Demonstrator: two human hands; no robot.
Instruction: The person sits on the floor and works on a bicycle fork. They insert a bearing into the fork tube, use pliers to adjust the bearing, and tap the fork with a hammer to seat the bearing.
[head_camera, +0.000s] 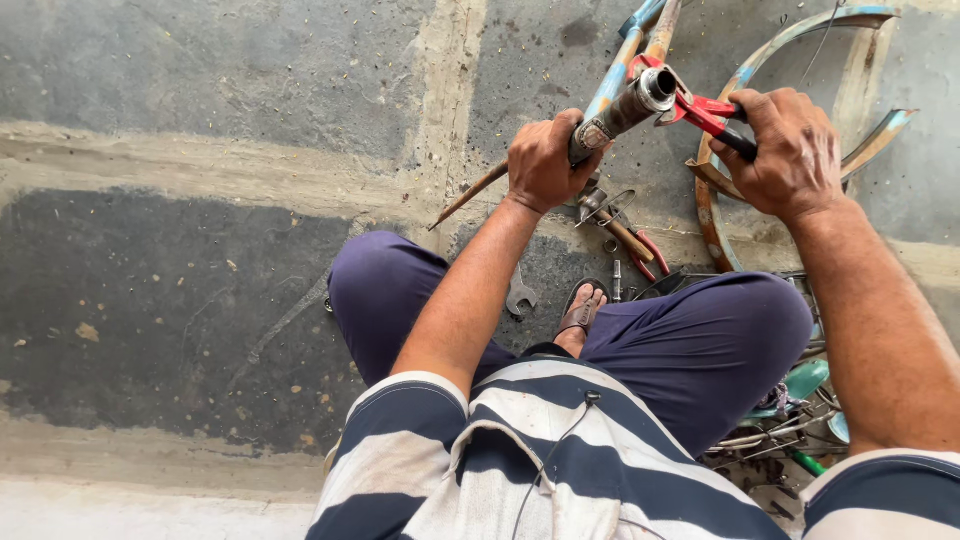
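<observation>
Down we look at a rough grey concrete floor, patchy and dark in places, with pale cement seams crossing it and small chips scattered about. The person sits low on it in a navy-and-white striped shirt and dark blue trousers, one sandalled foot poking out between the knees.

No boxes or trays here; the loose bits simply lie on the floor. Below the left-hand grip sits a small steel spanner, and just right of it a wooden-handled tool over red-handled pliers.

Now the hands. The left hand is closed tight around a grey metal tube, knuckles up, forearm running straight out from the body. The tube rises up and to the right out of that fist, its open end just past the fingers, and faded blue and orange frame rods run on beyond it.

To the right, the right hand is wrapped firmly round the red-and-black handles of a wrench, whose jaws bite on the tube's end. Behind that fist curve rusty blue metal mudguard strips, and below the right elbow lies a tangle of green parts and wire.
</observation>
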